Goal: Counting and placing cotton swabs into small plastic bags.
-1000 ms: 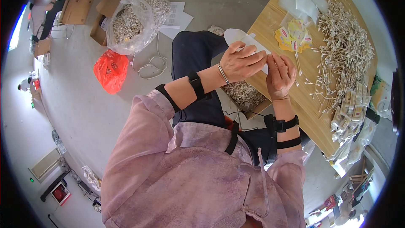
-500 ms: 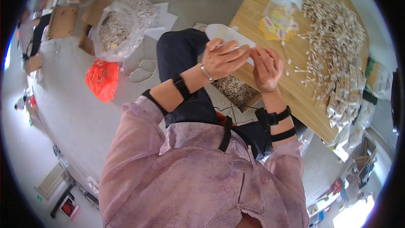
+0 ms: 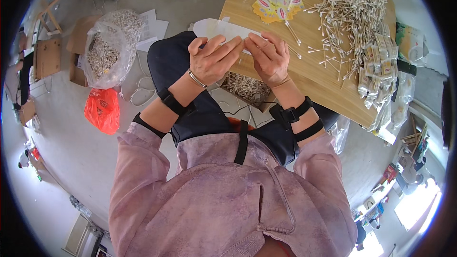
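My left hand and my right hand meet above the near left edge of the wooden table. Their fingertips are pinched close together, and what lies between them is too small or thin to make out. Just beyond the fingers shows a white, round-ended flat sheet, partly hidden by my hands. Past it on the table lie yellow printed cards in a loose cluster. A few single cotton swabs rest beside my right hand. Below my hands, an open box holds many more swabs.
A large heap of cotton swabs covers the far right of the table. Filled clear packets are piled at its right edge. On the floor to the left are a clear sack of swabs, a red plastic bag and cardboard boxes.
The whole view has shifted, so the table and hands appear farther left. Both hands remain pinched together by the white sheet, with the left fingers slightly more raised.
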A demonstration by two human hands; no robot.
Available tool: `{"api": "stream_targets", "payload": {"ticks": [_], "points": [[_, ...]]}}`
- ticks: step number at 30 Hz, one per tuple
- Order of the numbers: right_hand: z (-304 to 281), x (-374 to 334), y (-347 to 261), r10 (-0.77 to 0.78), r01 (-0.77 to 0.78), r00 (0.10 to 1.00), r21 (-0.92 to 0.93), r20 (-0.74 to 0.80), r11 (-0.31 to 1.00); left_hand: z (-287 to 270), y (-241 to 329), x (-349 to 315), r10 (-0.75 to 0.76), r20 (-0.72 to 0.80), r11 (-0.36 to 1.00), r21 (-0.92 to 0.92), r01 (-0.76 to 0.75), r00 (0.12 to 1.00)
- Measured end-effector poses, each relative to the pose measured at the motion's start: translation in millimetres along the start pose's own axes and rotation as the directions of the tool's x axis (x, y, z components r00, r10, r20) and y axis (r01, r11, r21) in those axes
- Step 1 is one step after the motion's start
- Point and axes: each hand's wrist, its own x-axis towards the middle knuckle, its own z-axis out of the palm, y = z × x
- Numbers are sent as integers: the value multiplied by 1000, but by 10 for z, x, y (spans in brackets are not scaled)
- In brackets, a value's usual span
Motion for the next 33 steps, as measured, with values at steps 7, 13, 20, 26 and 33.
{"api": "stream_targets", "payload": {"ticks": [7, 13, 20, 26, 33], "points": [[-7, -7, 7, 72, -74, 997, 126, 19, 989, 62, -5, 31, -58, 17, 986, -154, 60, 998], [-118, 145, 46, 347, -426, 904, 434, 251, 794, 169, -145, 154, -255, 319, 658, -634, 406, 913], [-75, 65, 102, 460, -687, 727, 552, 510, 473, 247, -43, 57, -398, 604, 173, -690, 703, 691], [37, 35, 143, 480, -782, 538, 622, 693, -21, 350, -22, 0, -329, 734, -142, -660, 738, 594], [-39, 147, 39, 542, -808, 485, 588, 686, -21, 355, 62, -31, -300, 721, -351, -692, 631, 624]]}}
